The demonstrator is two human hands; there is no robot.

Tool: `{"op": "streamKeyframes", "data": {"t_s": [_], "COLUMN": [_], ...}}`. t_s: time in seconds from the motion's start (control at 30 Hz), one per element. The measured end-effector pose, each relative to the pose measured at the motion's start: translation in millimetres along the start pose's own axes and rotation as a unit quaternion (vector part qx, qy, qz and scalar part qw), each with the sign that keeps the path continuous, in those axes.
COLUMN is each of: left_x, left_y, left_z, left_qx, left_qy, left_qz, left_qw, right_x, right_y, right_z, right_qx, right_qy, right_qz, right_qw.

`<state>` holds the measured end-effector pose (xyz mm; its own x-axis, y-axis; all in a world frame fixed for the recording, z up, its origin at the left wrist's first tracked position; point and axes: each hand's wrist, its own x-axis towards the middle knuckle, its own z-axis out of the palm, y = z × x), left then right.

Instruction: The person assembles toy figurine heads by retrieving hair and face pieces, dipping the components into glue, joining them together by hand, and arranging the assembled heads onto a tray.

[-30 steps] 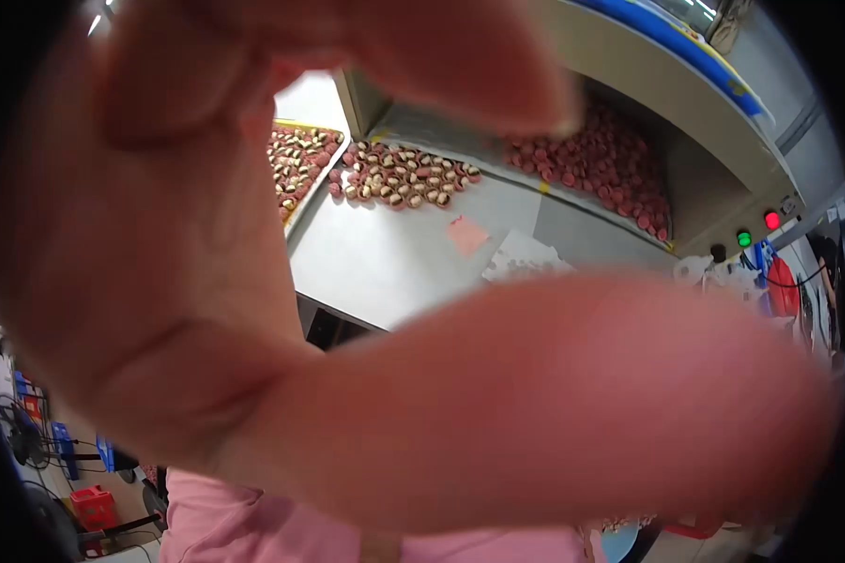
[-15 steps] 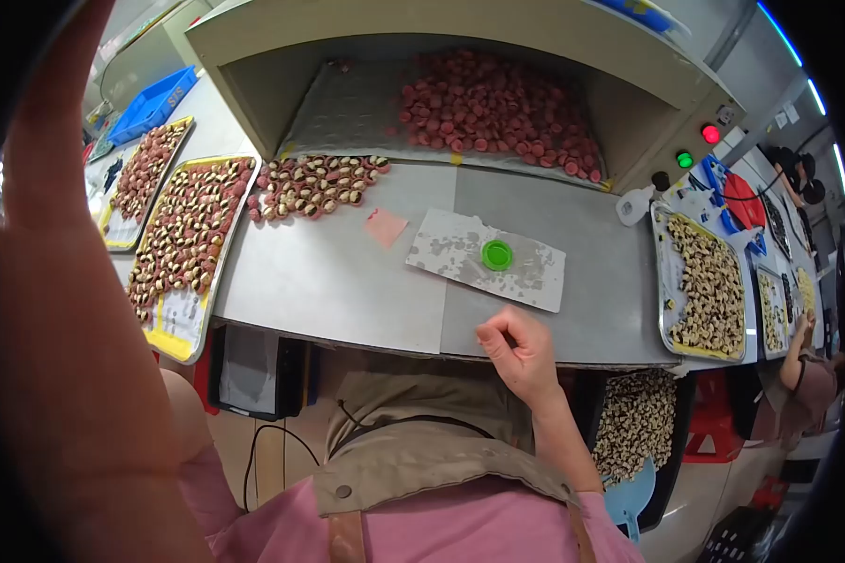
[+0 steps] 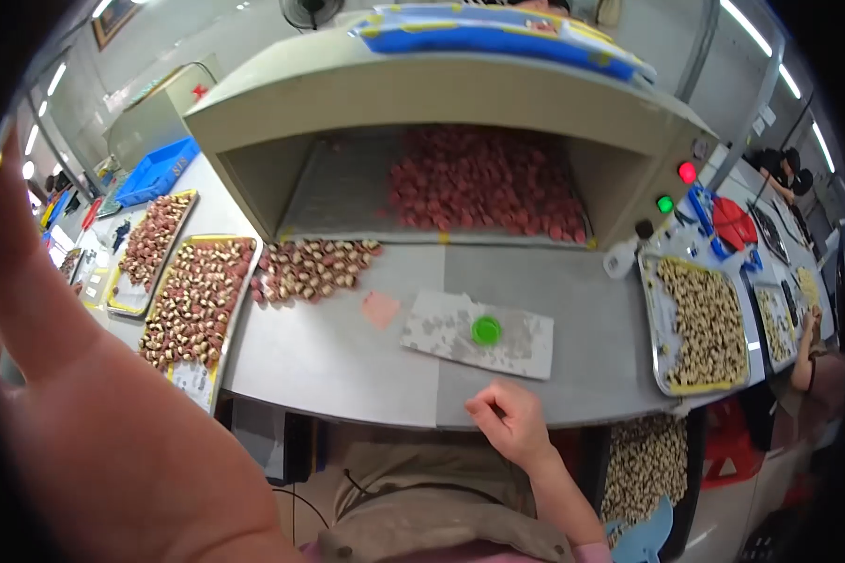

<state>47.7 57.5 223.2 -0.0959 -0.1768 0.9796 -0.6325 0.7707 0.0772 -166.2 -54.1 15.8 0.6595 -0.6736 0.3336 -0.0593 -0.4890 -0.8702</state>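
Note:
My left hand (image 3: 122, 441) is raised very close to the camera at the left, its fingers apart and nothing in it. My right hand (image 3: 511, 422) rests curled at the front edge of the table, fingers pressed together; whatever it may hold is hidden. Just beyond it lies a grey-white spotted board (image 3: 525, 347) with a round green lid (image 3: 486, 330) on it. Left of the board is a small pink paper (image 3: 380, 309). Red-and-cream pieces (image 3: 314, 267) sit in a group on the table, beside a tray of similar pieces (image 3: 192, 300).
An open-fronted box (image 3: 422, 103) with red discs (image 3: 488, 183) stands behind. Cream-and-dark pieces fill a tray (image 3: 704, 319) at right and a bin (image 3: 647, 469) below. A blue crate (image 3: 159, 172) is back left. A person (image 3: 816, 375) sits far right.
The view has tilted upward, so the table sits lower in the frame. My left hand now shows its palm and spread fingers; my right hand remains curled near the table edge.

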Motion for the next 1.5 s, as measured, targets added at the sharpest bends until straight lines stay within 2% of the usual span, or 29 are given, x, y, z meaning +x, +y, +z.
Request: {"op": "streamKeyframes", "data": {"t_s": [0.23,0.4,0.63,0.73,0.83,0.93,1.0,1.07,1.13,1.2,1.3,1.4,1.5], "left_x": [6.4,6.1,9.3,9.5,7.4,8.4,9.5,8.1,9.0,11.6,14.0,13.1,19.6], "left_y": [-5.4,-4.1,-12.0,-10.0,-7.2,-9.4,-11.4,-11.4,-12.2,-13.4,-13.5,-7.9,8.0], "left_z": [11.8,18.5,22.5,27.9,32.4,35.2,36.7,37.5,37.3,37.9,37.6,33.0,24.1], "left_qx": [-0.018,-0.013,-0.022,-0.03,-0.031,-0.029,-0.026,-0.027,-0.028,-0.033,-0.032,-0.03,-0.023], "left_qy": [-0.004,-0.017,-0.033,-0.03,-0.019,-0.02,-0.02,-0.017,-0.015,-0.015,-0.012,0.013,0.09], "left_qz": [-0.015,-0.003,0.009,0.013,0.028,0.026,0.027,0.029,0.034,0.031,0.031,0.048,0.088], "left_qw": [1.0,1.0,0.999,0.999,0.999,0.999,0.999,0.999,0.999,0.999,0.999,0.998,0.992], "right_x": [-0.2,3.8,2.4,3.8,1.9,1.7,1.4,8.4,18.2,23.3,35.1,52.7,71.7], "right_y": [1.1,0.7,5.8,-2.5,-4.6,5.8,15.6,27.4,44.1,69.2,78.0,86.7,105.7], "right_z": [0.7,0.8,-0.8,-3.5,-10.1,-34.0,-64.0,-99.8,-132.5,-155.6,-165.3,-168.1,-177.9], "right_qx": [0.022,0.013,-0.011,-0.011,0.043,0.067,0.062,-0.038,-0.09,-0.221,-0.211,-0.251,-0.286], "right_qy": [-0.004,0.007,0.001,-0.015,-0.037,0.078,0.186,0.292,0.33,0.319,0.303,0.295,0.286], "right_qz": [0.017,-0.029,-0.044,-0.011,0.042,-0.014,0.005,0.046,0.066,0.071,0.111,0.098,0.083], "right_qw": [1.0,0.999,0.999,1.0,0.997,0.995,0.981,0.955,0.938,0.919,0.923,0.917,0.911]}}
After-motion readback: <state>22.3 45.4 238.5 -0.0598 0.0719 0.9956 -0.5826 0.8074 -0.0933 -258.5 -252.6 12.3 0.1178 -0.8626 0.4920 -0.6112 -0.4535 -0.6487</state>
